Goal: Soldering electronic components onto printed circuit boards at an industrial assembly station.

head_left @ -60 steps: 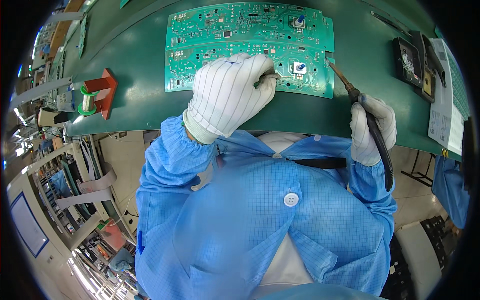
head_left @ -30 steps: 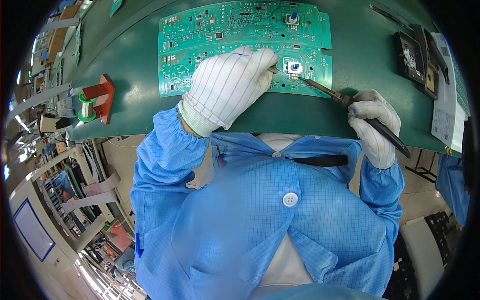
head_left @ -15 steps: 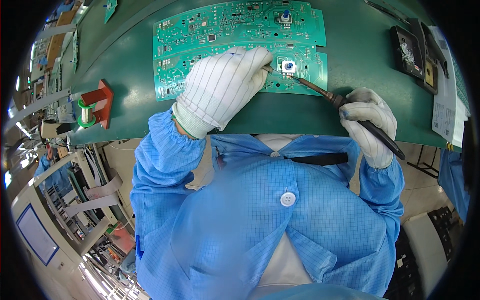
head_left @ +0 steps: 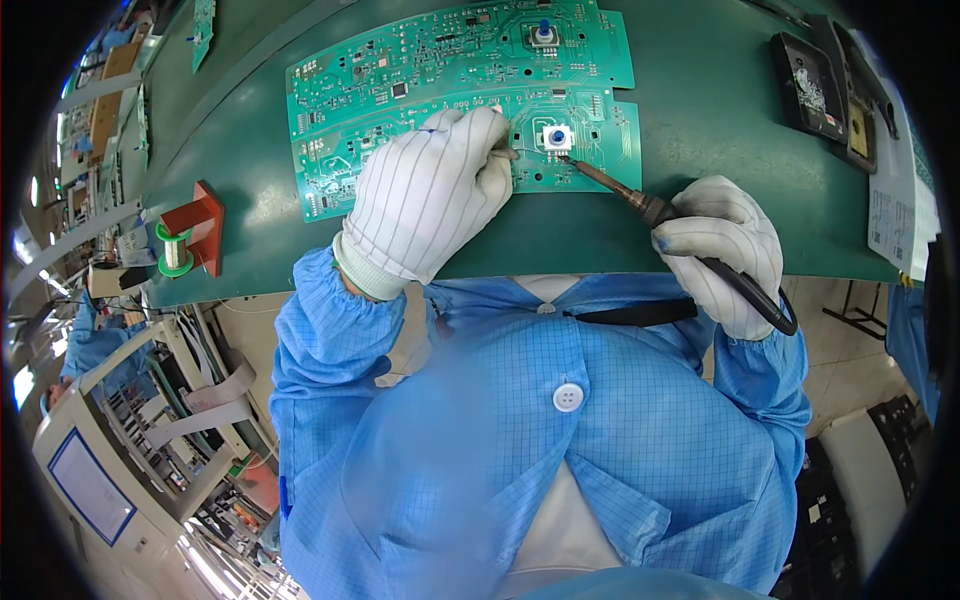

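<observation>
A green circuit board panel [head_left: 350, 165] lies on the bench, its two strips joined side by side. On the near strip sits a white square rotary part with a blue shaft [head_left: 557, 138]; a similar part [head_left: 544, 35] is on the far strip. My right hand [head_left: 730, 250], in a striped white glove, grips a soldering iron [head_left: 632, 198]. The iron's tip is at the near edge of the closer rotary part, by its pins. My gloved left hand [head_left: 430, 195] rests over the near strip, fingertips pinched just left of that part. Whatever they hold is too small to make out.
A solder wire spool [head_left: 174, 251] on a red stand [head_left: 206, 225] is at the left of the green bench. Far right are a black tray with solder scraps [head_left: 812, 90] and a dark holder with a yellowish pad [head_left: 858, 135]. Printed sheets [head_left: 892, 215] hang at the right edge.
The whole view has shifted slightly. My left fingertips have drawn a little away from the near rotary part and toward me. The iron's tip stays at the same pins.
</observation>
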Action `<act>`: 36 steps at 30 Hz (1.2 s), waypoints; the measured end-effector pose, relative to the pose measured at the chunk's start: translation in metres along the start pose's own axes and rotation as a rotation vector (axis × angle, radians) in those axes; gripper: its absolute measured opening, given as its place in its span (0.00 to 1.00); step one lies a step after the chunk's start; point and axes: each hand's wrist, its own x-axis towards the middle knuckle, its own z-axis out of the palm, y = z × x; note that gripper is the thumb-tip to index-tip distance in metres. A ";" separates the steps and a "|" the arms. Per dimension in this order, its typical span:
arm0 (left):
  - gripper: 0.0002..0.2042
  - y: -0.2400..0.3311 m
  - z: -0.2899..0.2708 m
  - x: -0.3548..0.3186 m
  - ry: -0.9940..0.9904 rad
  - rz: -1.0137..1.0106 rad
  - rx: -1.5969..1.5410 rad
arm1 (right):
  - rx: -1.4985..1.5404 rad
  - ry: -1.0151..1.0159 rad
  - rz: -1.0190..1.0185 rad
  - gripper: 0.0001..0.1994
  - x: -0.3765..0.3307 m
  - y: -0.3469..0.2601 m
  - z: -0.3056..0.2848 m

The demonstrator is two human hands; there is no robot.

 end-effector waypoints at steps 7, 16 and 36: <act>0.06 -0.007 0.003 -0.008 0.042 0.063 0.094 | 0.005 0.003 -0.002 0.12 0.003 0.004 0.006; 0.07 -0.002 0.008 -0.012 0.094 0.031 0.166 | -0.027 0.022 -0.034 0.12 0.008 0.003 0.008; 0.08 0.003 0.024 -0.026 0.239 0.035 0.326 | -0.041 -0.005 -0.056 0.14 0.005 0.004 0.012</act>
